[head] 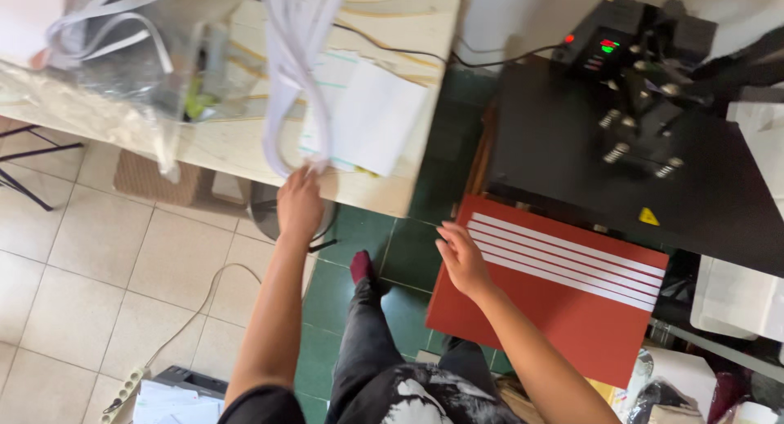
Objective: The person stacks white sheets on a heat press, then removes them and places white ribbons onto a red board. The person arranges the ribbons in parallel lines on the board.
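My left hand (300, 204) reaches to the front edge of a pale wooden table (237, 150) and grips the lower end of a bundle of long white strips (294, 57) that trails across the tabletop. My right hand (462, 259) hovers open, fingers apart, at the left edge of a red pad (539, 310) on the lower plate of a heat press. Several white strips (563, 257) lie side by side on the red pad. The black upper plate of the heat press (637, 155) is swung back, with lit indicators on its control box (600, 44).
White sheets (371, 118) lie on the table next to the bundle. Clear plastic wrap with more strips (114, 57) covers the table's left part. A power strip (122, 391) and cable lie on the tiled floor. White boxes (735, 301) stand at right.
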`<state>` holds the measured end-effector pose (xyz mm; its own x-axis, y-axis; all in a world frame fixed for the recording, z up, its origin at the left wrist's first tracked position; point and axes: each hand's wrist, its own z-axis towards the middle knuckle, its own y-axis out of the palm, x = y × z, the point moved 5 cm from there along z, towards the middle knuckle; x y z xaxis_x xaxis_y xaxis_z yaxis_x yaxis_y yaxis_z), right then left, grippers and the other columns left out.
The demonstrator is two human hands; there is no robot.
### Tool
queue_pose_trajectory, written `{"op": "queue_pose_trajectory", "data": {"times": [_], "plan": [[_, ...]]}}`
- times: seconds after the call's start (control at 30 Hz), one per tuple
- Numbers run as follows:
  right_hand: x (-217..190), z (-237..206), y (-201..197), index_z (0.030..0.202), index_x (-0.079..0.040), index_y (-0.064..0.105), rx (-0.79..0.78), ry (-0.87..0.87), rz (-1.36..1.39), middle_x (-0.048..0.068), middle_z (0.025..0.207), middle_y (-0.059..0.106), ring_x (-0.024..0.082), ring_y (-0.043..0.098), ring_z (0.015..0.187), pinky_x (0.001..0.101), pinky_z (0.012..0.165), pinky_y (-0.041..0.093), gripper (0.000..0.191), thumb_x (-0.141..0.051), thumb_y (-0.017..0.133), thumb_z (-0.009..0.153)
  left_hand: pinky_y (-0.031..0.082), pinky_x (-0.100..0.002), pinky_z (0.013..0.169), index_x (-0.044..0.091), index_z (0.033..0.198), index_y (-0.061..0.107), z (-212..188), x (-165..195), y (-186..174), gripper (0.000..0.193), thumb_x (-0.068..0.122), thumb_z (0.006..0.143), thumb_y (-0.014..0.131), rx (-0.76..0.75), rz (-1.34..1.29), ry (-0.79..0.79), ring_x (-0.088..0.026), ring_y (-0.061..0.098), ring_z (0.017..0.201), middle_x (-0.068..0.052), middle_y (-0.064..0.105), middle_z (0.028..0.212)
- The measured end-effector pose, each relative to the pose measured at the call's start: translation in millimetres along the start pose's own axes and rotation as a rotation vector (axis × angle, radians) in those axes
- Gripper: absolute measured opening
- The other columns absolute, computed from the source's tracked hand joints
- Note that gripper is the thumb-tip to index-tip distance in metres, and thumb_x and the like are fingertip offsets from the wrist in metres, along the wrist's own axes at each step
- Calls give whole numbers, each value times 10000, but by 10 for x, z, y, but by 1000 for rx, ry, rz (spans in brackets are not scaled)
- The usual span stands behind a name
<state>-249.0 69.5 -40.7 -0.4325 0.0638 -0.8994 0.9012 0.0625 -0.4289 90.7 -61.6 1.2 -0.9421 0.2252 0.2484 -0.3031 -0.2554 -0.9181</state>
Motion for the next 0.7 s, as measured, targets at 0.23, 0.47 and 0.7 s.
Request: {"op": "queue_pose_trajectory", "data": {"times": [0.23,0.47,0.7], "plan": [[-1026,711,1253,1280,-66,644,-157,163,-21,109,1191,716,218,720,1036,327,858,564,371,-280,663,978,458,-467,939,157,1279,655,289,-356,52,435,46,873,549,-357,-7,73,-302,706,918,-126,739,964],[-1262,476,1430,1260,-53,629,-508,127,-269,115,1308,620,254,655,1100,381,952,518,389,-305,642,965,468,-456,959,159,1119,735,593,-517,-99,298,69,866,606,-424,-232,-130,-329,721,840,-155,757,846],[-1323,515,1047,1297,-66,628,-315,224,-271,112,1294,648,236,679,1107,385,939,538,432,-342,645,965,574,-424,793,90,960,805,945,-743,-267,172,159,821,732,-386,-642,-253,-333,736,861,-153,772,894]]}}
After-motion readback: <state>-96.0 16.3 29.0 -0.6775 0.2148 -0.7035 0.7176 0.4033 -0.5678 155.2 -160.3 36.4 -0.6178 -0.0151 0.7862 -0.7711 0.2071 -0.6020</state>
